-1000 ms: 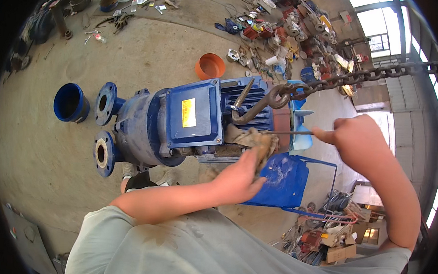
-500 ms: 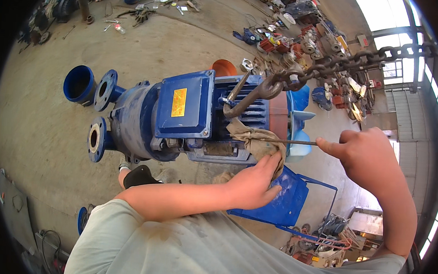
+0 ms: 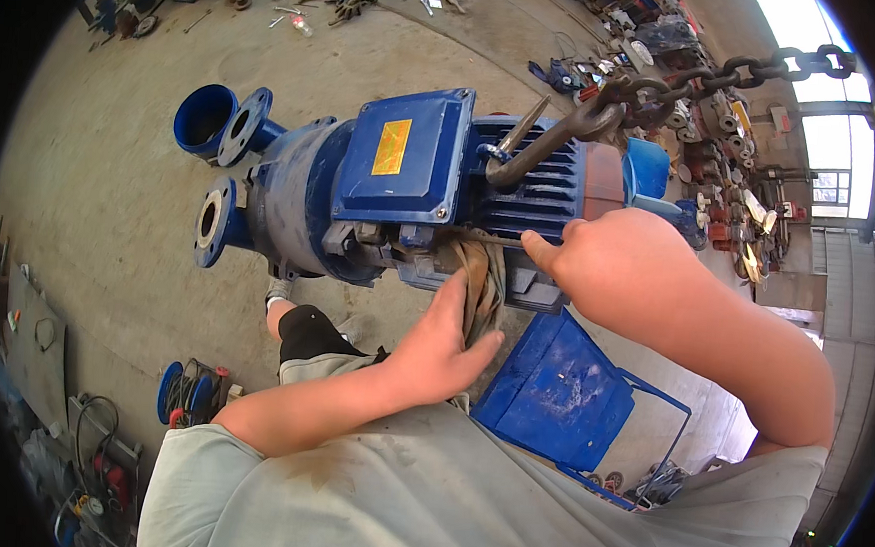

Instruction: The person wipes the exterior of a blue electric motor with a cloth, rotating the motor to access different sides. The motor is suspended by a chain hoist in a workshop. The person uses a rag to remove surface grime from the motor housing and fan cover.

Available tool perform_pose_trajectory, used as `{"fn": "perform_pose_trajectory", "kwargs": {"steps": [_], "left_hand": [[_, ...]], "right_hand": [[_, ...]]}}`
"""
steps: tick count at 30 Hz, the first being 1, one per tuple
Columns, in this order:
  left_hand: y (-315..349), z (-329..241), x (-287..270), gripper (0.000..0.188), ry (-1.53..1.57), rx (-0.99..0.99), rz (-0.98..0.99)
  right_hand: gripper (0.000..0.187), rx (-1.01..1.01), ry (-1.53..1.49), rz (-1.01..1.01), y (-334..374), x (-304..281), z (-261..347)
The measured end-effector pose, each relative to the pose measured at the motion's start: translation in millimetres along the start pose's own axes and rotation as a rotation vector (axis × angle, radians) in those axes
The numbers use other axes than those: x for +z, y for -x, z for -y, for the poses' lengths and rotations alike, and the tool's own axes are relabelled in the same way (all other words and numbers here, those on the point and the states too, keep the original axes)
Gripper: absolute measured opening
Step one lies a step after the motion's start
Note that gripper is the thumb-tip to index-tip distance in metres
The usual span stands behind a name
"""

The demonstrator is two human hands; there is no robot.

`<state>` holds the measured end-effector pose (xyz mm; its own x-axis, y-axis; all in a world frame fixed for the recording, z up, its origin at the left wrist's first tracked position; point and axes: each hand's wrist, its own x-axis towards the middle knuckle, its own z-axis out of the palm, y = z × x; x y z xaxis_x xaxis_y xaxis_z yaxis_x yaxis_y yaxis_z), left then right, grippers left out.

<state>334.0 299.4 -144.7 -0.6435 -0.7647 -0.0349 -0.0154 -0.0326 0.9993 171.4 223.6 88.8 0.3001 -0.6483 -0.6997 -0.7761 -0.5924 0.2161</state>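
Observation:
A blue electric motor pump [image 3: 297,195] hangs in front of me, with a square terminal box [image 3: 425,142] on top. Steel hook [image 3: 545,160] hangs from a chain [image 3: 750,77] and catches the eye on the finned casing. My right hand [image 3: 633,265] is closed round a thin metal rod [image 3: 492,239], index finger stretched along it. The rod lies along the lower edge of the fins, its tip by the rag. Below it, a dirty brown-grey rag [image 3: 478,291] bunches against the motor's side. My left hand [image 3: 443,349] grips the rag with its fingers, thumb apart.
A blue metal stand [image 3: 556,391] is below the motor at the right. Two flanged pipe ends [image 3: 210,222] and a blue cylinder [image 3: 204,119] lie to the left. Part heaps line the right side. A cable reel [image 3: 185,393] is at lower left.
Both hands have moved left along the motor with the rag and rod, and the rag now sits below the terminal box's right end. My view has shifted, so the motor appears higher and further right.

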Motion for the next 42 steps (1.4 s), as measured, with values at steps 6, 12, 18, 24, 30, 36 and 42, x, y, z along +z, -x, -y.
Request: {"fn": "perform_pose_trajectory", "kwargs": {"steps": [6, 12, 18, 24, 30, 36, 42], "left_hand": [[-9, -1, 12, 0.084, 0.058, 0.053, -0.031], [-16, -12, 19, 0.082, 0.187, 0.086, 0.008], [-28, -11, 27, 0.078, 0.116, 0.124, 0.003], [-36, -12, 31, 0.073, 0.063, 0.123, 0.006], [-37, -13, 34, 0.072, 0.05, 0.142, 0.005], [-35, -2, 32, 0.076, 0.059, 0.128, -0.164], [-35, 7, 19, 0.075, 0.037, 0.093, -0.159]], "right_hand": [[0.048, 0.335, 0.098, -0.048, 47, -2, -11], [0.036, 0.322, 0.046, -0.193, 102, -13, -24], [0.04, 0.392, -0.039, -0.18, 102, -15, -17], [0.047, 0.326, 0.061, -0.199, 97, 2, -18], [0.052, 0.357, 0.147, -0.06, 95, 10, -18], [0.057, 0.228, 0.028, 0.013, 43, 12, -14], [0.051, 0.226, -0.023, -0.07, 30, 21, -34]]}}
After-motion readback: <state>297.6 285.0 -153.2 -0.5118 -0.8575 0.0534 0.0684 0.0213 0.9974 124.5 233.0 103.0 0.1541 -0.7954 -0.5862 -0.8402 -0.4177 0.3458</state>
